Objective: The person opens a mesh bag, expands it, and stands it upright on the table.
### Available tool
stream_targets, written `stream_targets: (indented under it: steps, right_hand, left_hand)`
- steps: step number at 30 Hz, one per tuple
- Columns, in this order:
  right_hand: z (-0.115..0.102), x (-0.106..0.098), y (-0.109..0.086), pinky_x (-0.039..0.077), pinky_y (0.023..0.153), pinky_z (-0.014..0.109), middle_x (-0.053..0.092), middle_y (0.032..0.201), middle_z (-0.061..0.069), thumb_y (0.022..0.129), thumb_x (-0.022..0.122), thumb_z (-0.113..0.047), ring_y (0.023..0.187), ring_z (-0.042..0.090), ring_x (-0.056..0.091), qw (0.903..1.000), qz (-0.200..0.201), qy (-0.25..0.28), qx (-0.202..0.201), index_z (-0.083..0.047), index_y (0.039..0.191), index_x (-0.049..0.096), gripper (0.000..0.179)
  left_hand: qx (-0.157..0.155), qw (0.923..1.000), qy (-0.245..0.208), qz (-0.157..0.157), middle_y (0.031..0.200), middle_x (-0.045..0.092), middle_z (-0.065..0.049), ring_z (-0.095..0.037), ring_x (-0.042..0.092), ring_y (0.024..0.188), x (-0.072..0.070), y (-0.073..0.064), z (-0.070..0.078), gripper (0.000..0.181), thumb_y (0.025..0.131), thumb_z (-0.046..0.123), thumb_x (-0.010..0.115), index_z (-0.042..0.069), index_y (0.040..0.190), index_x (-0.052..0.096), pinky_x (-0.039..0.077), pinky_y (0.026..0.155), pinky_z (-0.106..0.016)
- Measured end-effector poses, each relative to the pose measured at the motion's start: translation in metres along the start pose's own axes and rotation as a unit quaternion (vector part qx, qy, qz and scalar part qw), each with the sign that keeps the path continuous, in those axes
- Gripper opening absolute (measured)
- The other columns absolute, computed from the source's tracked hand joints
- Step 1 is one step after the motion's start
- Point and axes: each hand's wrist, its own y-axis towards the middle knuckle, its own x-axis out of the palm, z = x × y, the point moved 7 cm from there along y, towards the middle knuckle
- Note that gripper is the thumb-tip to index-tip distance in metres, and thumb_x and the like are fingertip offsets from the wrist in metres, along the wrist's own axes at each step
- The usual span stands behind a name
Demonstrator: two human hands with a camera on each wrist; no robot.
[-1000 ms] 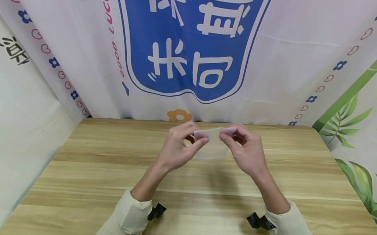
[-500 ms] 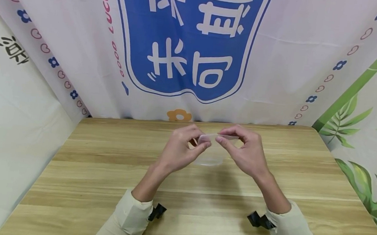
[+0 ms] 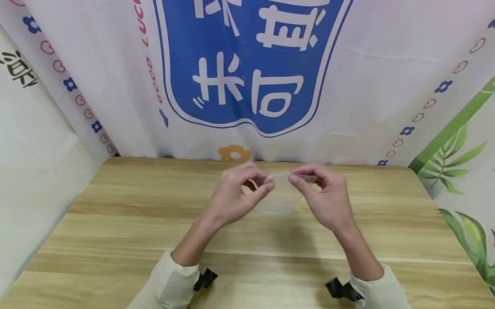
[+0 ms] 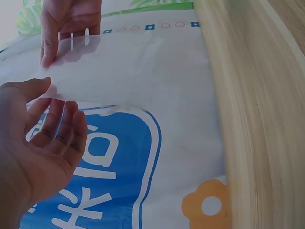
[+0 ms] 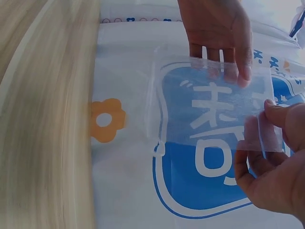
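A small clear plastic bag [image 3: 280, 199] hangs between both hands above the table, its lower end facing the wearer in the head view. My left hand [image 3: 237, 192] pinches the top edge at the left corner between thumb and fingers. At the right corner, my right hand [image 3: 328, 199] grips the same edge with the thumb on the near side. In the right wrist view the bag [image 5: 214, 112] is flat and see-through, with the backdrop's print showing behind it. Fingers of both hands show through the film. Nothing is visible inside the bag [image 4: 114, 71] in the left wrist view.
Beneath the hands lies a wood-grain table [image 3: 136, 242]. A white printed curtain [image 3: 364, 110] with a blue emblem stands along its back edge, and more printed cloth [image 3: 479, 206] hangs at both sides. Black camera mounts [image 3: 206, 280] sit at both cuffs.
The bag's upper edge has turned from a wide pale flap to a thin line. The hands came slightly closer, then spread a little, both still holding the corners.
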Motion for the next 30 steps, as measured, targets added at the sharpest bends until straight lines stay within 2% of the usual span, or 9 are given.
stream_targets:
  steps: [4,9,15,21,25,30]
  right_hand:
    - [-0.0027,0.0066,-0.0009,0.059,0.077,0.019,0.079,0.098,0.012,0.093,0.079,0.003,0.087,0.005,0.072,0.9995,-0.023,-0.015,-0.016,-0.002,0.102,0.078,0.01]
    - [-0.003,0.0093,-0.0014,0.06,0.082,0.018,0.081,0.102,0.013,0.094,0.079,0.001,0.091,0.003,0.074,0.9989,-0.042,-0.017,-0.006,-0.002,0.108,0.078,0.015]
    - [-0.0022,0.0073,-0.0009,0.06,0.085,0.017,0.08,0.099,0.014,0.094,0.079,0.003,0.086,0.004,0.072,0.9988,-0.046,-0.018,0.001,0.001,0.116,0.076,0.022]
    - [-0.001,0.0071,-0.0017,0.06,0.087,0.017,0.081,0.1,0.013,0.092,0.08,0.004,0.09,0.0,0.073,0.9989,-0.039,-0.024,0.01,0.001,0.119,0.074,0.028]
    - [-0.0002,0.0083,-0.0022,0.059,0.088,0.017,0.08,0.096,0.012,0.09,0.083,0.002,0.088,0.004,0.072,0.9989,-0.035,-0.026,0.015,-0.001,0.12,0.074,0.031]
    - [-0.0007,0.0096,-0.002,0.059,0.087,0.016,0.078,0.093,0.012,0.088,0.085,0.003,0.085,0.007,0.07,0.999,-0.033,-0.022,0.018,0.0,0.121,0.073,0.035]
  left_hand:
    - [0.016,0.9999,-0.005,0.004,0.095,0.075,-0.006,-0.014,0.067,0.084,0.0014,-0.0001,0.0018,0.004,0.098,0.009,0.079,0.006,0.1,0.081,0.064,0.073,-0.027]
    - [0.025,0.9995,-0.007,0.02,0.093,0.075,-0.007,-0.014,0.066,0.081,-0.0011,0.0001,0.0026,0.004,0.097,0.008,0.08,0.005,0.096,0.081,0.063,0.071,-0.025]
    - [0.032,0.9982,-0.02,0.046,0.091,0.075,-0.009,-0.016,0.067,0.078,-0.0067,0.0007,0.0015,0.005,0.095,0.007,0.081,0.004,0.092,0.08,0.064,0.069,-0.027]
    - [0.029,0.9986,-0.024,0.038,0.093,0.076,-0.008,-0.014,0.066,0.08,-0.0045,-0.0003,0.0024,0.002,0.095,0.006,0.081,0.004,0.096,0.082,0.063,0.07,-0.027]
    - [0.03,0.9986,-0.026,0.035,0.093,0.075,-0.007,-0.013,0.065,0.079,-0.0024,-0.0002,0.004,0.003,0.096,0.006,0.08,0.004,0.096,0.082,0.063,0.07,-0.029]
    - [0.032,0.9983,-0.028,0.039,0.092,0.076,-0.007,-0.013,0.066,0.078,-0.0019,0.0002,0.005,0.004,0.095,0.007,0.082,0.003,0.096,0.082,0.063,0.07,-0.026]
